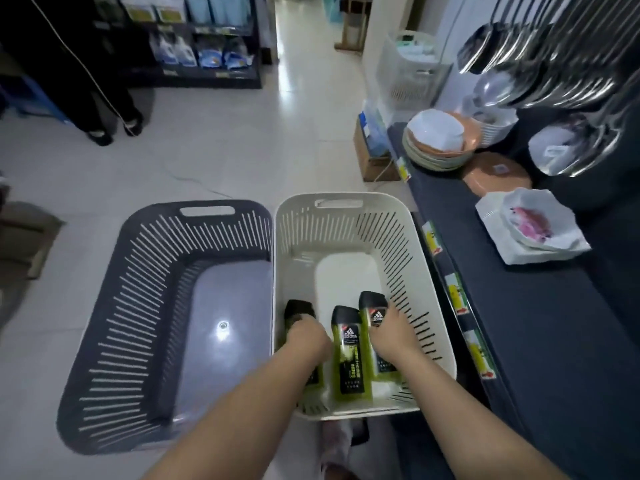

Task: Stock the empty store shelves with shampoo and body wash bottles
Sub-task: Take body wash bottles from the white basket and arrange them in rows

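Three green body wash bottles with black caps lie in the near end of a white slotted basket (pixel 346 220) on the floor. My left hand (pixel 306 336) is closed over the left bottle (pixel 298 311), of which mostly the cap shows. My right hand (pixel 393 332) grips the right bottle (pixel 372 306) around its upper body. The middle bottle (pixel 349 355) lies free between my hands. To the right runs a dark blue shelf (pixel 540 327) with yellow and green price tags along its edge.
A dark grey slotted basket (pixel 156 271) stands left of the white one, with nothing inside. On the shelf are stacked plates and bowls (pixel 438 140), a wrapped plate (pixel 530 225) and hanging steel ladles (pixel 540 74). A person's legs (pixel 104 109) stand far left by stocked racks.
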Tool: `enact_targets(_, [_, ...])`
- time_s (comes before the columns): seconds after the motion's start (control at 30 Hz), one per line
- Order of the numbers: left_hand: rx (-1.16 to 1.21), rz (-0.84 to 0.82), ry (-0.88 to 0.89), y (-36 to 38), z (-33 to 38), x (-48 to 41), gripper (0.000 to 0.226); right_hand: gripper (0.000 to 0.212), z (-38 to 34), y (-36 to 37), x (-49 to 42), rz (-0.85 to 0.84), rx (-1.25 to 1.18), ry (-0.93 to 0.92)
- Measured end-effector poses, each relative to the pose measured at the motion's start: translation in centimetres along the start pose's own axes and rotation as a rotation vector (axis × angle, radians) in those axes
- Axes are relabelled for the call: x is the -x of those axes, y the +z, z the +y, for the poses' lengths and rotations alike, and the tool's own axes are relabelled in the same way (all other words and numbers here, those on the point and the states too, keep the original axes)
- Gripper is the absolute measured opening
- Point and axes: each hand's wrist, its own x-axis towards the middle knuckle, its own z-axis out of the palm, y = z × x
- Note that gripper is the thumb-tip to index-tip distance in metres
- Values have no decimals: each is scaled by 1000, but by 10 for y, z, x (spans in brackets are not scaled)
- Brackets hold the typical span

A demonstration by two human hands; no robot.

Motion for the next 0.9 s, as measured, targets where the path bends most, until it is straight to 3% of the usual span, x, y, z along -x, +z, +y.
enact_targets(0.17, [270, -36, -243, 31, 7, -34, 59, 48, 13, 16, -38, -111, 22, 96])
enact_targets(0.3, [391, -5, -419, 30, 8, -45, 92, 66, 10, 34, -56, -119, 77, 120])
enact_targets(0.47, [449, 20, -403, 38, 7, -49, 99, 94, 5, 42, -68, -166, 142, 125])
enact_targets(0.9, [379, -1, -447, 42, 9, -60, 91, 108, 12, 50, -82, -132, 239, 72])
